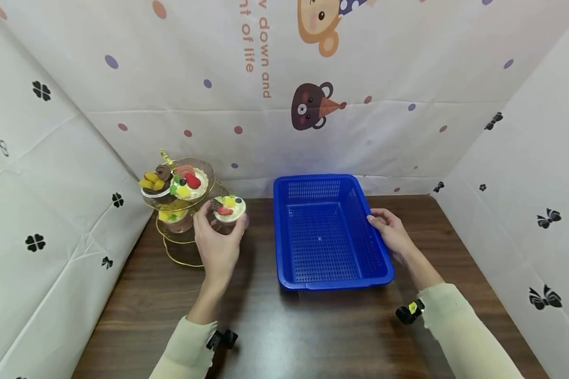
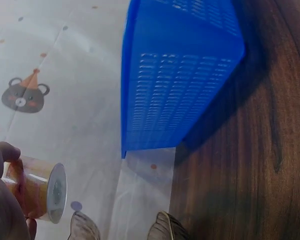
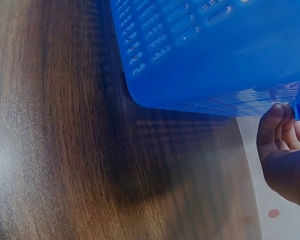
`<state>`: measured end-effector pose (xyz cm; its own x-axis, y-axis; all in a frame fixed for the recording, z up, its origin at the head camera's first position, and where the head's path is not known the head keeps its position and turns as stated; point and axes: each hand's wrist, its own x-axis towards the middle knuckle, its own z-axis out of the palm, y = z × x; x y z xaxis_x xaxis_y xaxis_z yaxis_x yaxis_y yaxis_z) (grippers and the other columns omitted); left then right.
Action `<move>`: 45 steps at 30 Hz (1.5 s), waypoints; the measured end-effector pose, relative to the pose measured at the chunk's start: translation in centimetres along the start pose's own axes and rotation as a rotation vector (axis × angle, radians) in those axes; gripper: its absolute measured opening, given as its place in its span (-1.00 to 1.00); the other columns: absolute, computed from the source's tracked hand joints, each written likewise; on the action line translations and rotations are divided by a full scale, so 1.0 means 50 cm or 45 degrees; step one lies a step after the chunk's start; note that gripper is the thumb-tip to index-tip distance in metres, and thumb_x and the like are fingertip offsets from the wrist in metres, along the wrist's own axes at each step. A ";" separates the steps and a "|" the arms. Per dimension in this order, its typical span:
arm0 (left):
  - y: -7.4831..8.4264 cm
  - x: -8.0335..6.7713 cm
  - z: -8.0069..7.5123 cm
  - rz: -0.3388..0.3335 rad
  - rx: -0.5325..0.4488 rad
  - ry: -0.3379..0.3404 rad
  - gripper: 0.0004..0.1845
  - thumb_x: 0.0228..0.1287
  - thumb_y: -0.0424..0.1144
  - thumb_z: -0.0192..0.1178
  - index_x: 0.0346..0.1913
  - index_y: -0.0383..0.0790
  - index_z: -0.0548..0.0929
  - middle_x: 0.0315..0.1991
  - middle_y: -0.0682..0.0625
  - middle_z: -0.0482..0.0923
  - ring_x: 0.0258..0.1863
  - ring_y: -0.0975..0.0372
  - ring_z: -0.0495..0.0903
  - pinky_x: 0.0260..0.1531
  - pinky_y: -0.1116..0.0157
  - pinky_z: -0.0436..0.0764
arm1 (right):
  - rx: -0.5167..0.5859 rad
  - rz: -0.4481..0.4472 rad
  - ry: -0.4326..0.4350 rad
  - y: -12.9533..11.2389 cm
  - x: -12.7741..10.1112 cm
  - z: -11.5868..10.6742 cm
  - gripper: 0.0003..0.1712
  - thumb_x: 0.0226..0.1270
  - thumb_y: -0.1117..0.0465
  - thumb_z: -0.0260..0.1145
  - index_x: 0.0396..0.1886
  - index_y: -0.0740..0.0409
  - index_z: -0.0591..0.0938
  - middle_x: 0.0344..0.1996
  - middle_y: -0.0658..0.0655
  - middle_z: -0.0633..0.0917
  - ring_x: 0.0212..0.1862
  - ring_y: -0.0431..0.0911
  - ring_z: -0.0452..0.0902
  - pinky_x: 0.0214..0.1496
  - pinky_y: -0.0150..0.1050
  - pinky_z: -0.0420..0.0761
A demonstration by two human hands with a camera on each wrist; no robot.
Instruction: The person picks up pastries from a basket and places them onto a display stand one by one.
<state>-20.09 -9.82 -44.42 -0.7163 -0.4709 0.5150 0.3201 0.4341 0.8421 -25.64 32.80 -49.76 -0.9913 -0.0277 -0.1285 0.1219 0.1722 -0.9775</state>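
My left hand [image 1: 216, 243] grips a clear dessert cup [image 1: 229, 209] topped with cream, strawberry and yellow fruit, just right of a gold tiered stand [image 1: 182, 210]. In the left wrist view the cup [image 2: 37, 189] lies on its side in my fingers. Two more fruit desserts [image 1: 189, 183] sit on the stand's top tier, and another sits on the lower tier. My right hand [image 1: 390, 229] holds the right rim of an empty blue plastic basket [image 1: 284, 231]. The right wrist view shows its fingers [image 3: 277, 130] curled at the basket's edge [image 3: 240, 75].
The dark wooden table [image 1: 275, 326] is enclosed on three sides by white patterned cloth walls [image 1: 360, 79]. The stand sits at the back left, the basket in the middle. Bare tabletop lies in front of both.
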 end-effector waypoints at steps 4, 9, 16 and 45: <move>-0.004 0.002 -0.017 -0.041 0.026 0.049 -0.18 0.07 -0.20 0.66 0.36 -0.38 0.50 0.17 -0.18 0.54 0.12 0.10 0.57 0.10 0.22 0.58 | -0.005 0.021 -0.006 0.001 -0.002 0.000 -0.39 0.70 -0.03 0.18 0.48 0.26 0.37 -0.11 -0.02 0.70 -0.15 -0.19 0.66 -0.14 -0.28 0.71; -0.009 0.003 -0.030 -0.085 0.056 0.083 -0.19 0.06 -0.22 0.66 0.34 -0.40 0.50 0.18 -0.22 0.53 0.11 0.09 0.56 0.11 0.18 0.58 | 0.006 0.015 -0.003 0.002 -0.002 0.002 -0.39 0.70 -0.01 0.17 0.49 0.28 0.36 -0.13 -0.04 0.70 -0.16 -0.20 0.66 -0.15 -0.28 0.71; -0.018 0.009 -0.039 -0.104 0.068 0.130 -0.19 0.05 -0.24 0.66 0.34 -0.42 0.50 0.21 -0.25 0.53 0.16 0.07 0.55 0.12 0.13 0.57 | 0.021 0.011 -0.001 0.000 0.005 0.000 -0.39 0.70 0.05 0.18 0.51 0.32 0.34 -0.18 -0.10 0.70 -0.19 -0.23 0.64 -0.19 -0.32 0.68; -0.053 0.039 -0.040 -0.173 0.120 0.243 -0.20 0.08 -0.18 0.66 0.31 -0.44 0.49 0.20 -0.30 0.49 0.13 0.03 0.55 0.18 0.13 0.56 | 0.048 0.056 -0.014 -0.001 0.006 -0.002 -0.42 0.72 0.11 0.15 0.52 0.34 0.32 -0.16 -0.04 0.71 -0.18 -0.19 0.65 -0.19 -0.29 0.69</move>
<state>-21.09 -13.44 -45.31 -0.6157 -0.6627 0.4263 0.1629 0.4223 0.8917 -25.92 32.87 -49.74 -0.9844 -0.0318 -0.1731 0.1673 0.1366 -0.9764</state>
